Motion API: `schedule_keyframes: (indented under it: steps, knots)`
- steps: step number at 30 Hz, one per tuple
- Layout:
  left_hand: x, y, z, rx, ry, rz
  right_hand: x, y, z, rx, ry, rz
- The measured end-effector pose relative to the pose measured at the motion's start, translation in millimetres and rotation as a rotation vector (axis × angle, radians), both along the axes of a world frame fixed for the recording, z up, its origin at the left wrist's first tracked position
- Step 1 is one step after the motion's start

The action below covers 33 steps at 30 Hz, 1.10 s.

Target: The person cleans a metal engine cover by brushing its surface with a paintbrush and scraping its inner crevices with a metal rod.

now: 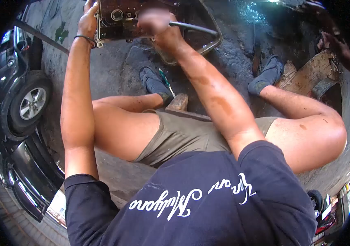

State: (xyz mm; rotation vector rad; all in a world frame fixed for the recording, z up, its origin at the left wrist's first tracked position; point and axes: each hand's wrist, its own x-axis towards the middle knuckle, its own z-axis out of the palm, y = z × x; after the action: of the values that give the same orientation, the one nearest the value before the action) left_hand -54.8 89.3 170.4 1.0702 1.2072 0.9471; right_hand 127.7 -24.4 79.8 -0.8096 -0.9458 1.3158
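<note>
At the top of the head view, my left hand point(88, 20) grips the left edge of a dark, oily metal engine part point(117, 30). The part has a round port and bolt lugs along its rim. Over its right side is my right hand point(168, 35), closed around a tool with a slim grey handle point(193, 28) that sticks out to the right. A blurred patch covers the fingers and the tool's working end, so its kind is hidden. Below and behind the part lies a wet, dark tray point(218, 39) with a raised rim.
A green and white brush-like item point(167, 82) lies by my sandalled left foot point(154, 82). Beside it is a wooden block point(178, 102). Worn wooden boards point(310, 74) lie at the right. A dark vehicle with a wheel point(31, 102) stands at the left. The concrete floor looks wet.
</note>
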Motion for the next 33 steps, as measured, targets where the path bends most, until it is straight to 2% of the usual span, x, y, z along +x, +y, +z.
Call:
schedule_keyframes:
  steps: [1,3,4,5,7,8,9,11,13,15,17,18,19,21,22,25,26,27,29,30,33]
  knots:
    - [-5,8,-4,0.008,-0.005,0.004,-1,5,3,0.008,-0.005,0.004]
    - [-24,21,-17,0.142,0.107,-0.15,-11,6,2,-0.026,0.066,0.014]
    - [-35,28,-26,0.198,0.069,-0.167,-11,3,1,-0.032,0.07,0.016]
    - [-35,25,-24,0.197,0.073,-0.169,-8,4,4,-0.041,-0.004,0.018]
    - [-23,11,-16,0.055,0.037,-0.011,-3,7,11,-0.053,-0.157,0.018]
    - [-11,4,-6,0.041,0.039,-0.029,-10,4,18,0.019,-0.171,-0.043]
    - [-6,-1,-2,0.035,0.037,-0.026,-23,1,15,-0.057,-0.119,-0.037]
    - [3,-1,3,0.014,-0.018,-0.032,-16,-5,4,0.114,-0.33,-0.113]
    - [8,-9,8,-0.005,0.006,-0.002,11,-1,19,0.19,-0.496,0.008]
    - [17,-15,14,-0.084,-0.039,0.039,41,1,30,-0.041,-0.373,-0.088]
    - [3,2,5,-0.027,-0.068,-0.018,52,26,22,-0.043,0.091,-0.048]
    - [6,1,5,0.014,0.009,-0.042,52,30,31,-0.091,0.099,0.005]
    - [10,-2,4,0.047,0.085,-0.073,43,38,25,-0.229,0.23,0.16]
    - [19,-1,9,0.027,0.079,-0.084,15,56,7,0.004,0.145,0.115]
    - [19,0,8,0.011,0.033,-0.056,18,60,1,0.0,0.02,0.089]
    - [9,5,-4,-0.038,-0.039,0.046,46,39,26,-0.062,0.04,0.013]
    - [5,14,-9,0.019,-0.041,-0.03,51,36,24,-0.176,0.223,0.058]
    - [-4,18,-15,0.062,-0.036,-0.098,53,34,5,-0.053,0.02,0.007]
    - [-3,13,-12,0.009,-0.037,-0.087,20,33,-24,0.479,-0.491,-0.383]
    - [2,11,-8,-0.003,-0.047,-0.066,8,25,-16,-0.05,-0.07,-0.051]
    - [0,9,-9,-0.025,-0.019,0.029,5,2,-15,-0.042,-0.272,0.013]
